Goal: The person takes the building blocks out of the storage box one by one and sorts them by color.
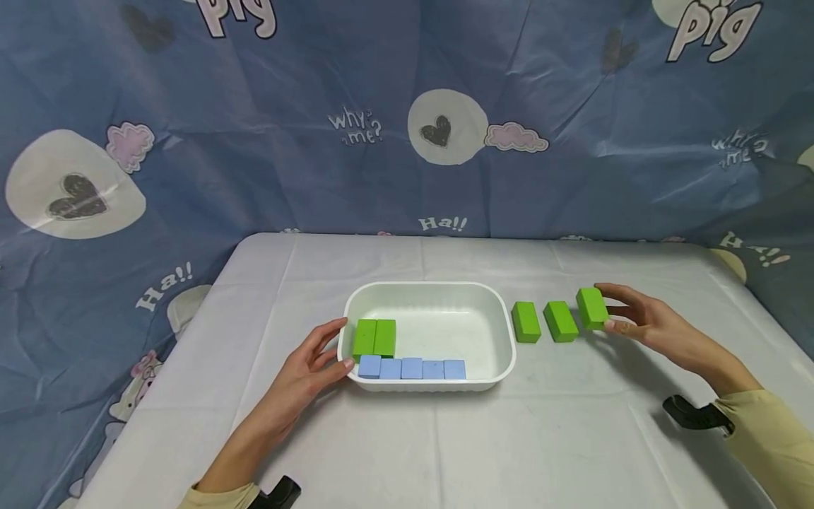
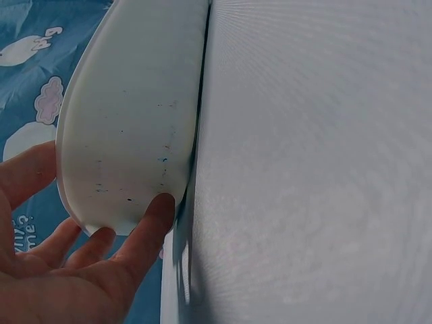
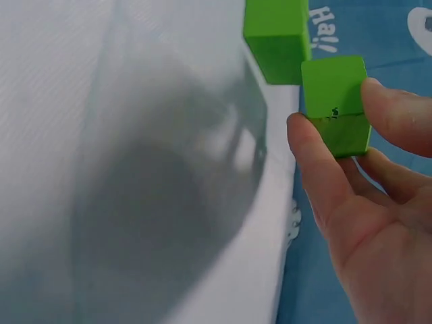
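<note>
My right hand point(image 1: 649, 329) pinches a green block point(image 1: 592, 309) between thumb and fingers, beyond the right end of the white tray. In the right wrist view this held block point(image 3: 334, 88) shows small dark marks. Two more green blocks, a middle one point(image 1: 561, 322) and one nearer the tray point(image 1: 526, 322), stand tilted in view to its left. My left hand point(image 1: 305, 371) rests its fingertips and thumb against the left end of the white tray point(image 1: 439, 285). Inside the tray, two green blocks point(image 1: 375, 338) sit side by side behind a row of several blue blocks point(image 1: 412, 368).
The tray stands on a table with a white cloth point(image 1: 407, 445). A blue printed curtain point(image 1: 381, 184) hangs behind the table and at its left side. Black straps sit at both wrists, by the yellow sleeves point(image 1: 757, 424).
</note>
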Available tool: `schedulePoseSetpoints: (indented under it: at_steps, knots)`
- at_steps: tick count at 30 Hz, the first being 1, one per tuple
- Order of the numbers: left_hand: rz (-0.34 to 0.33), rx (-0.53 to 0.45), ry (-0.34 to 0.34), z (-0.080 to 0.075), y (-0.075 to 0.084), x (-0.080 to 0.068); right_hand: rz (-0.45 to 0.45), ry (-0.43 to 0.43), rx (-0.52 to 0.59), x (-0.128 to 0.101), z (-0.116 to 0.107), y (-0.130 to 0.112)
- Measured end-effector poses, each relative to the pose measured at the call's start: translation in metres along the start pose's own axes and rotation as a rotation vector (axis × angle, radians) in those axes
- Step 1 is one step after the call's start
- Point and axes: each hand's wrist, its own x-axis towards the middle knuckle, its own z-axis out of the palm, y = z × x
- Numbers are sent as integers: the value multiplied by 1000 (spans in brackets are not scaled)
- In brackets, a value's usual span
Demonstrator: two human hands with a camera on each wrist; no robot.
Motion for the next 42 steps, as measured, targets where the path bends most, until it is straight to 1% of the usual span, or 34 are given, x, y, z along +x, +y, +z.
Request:
schedulePoseSetpoints:
  at_steps: [8,14,25,34,38,40,42]
  knots:
    - [3,-2,5,0,0,0,2,-3,-45,1,1,14]
    - [2,-7,3,0,0,-1,-3,-36,-57,2,-1,21]
    - [11,-6,5,-1,-1,-1,8,-78,20,0,1,25]
    - [18,5,14,-1,-2,0,1,-40,9,-1,5,25]
    - [16,9,15,-1,-2,0,0,-22,-25,-2,4,25]
    - [15,8,15,-1,-2,0,-6,23,-71,-3,4,22]
    - [14,9,16,-1,-2,0,-30,96,-115,-3,3,18]
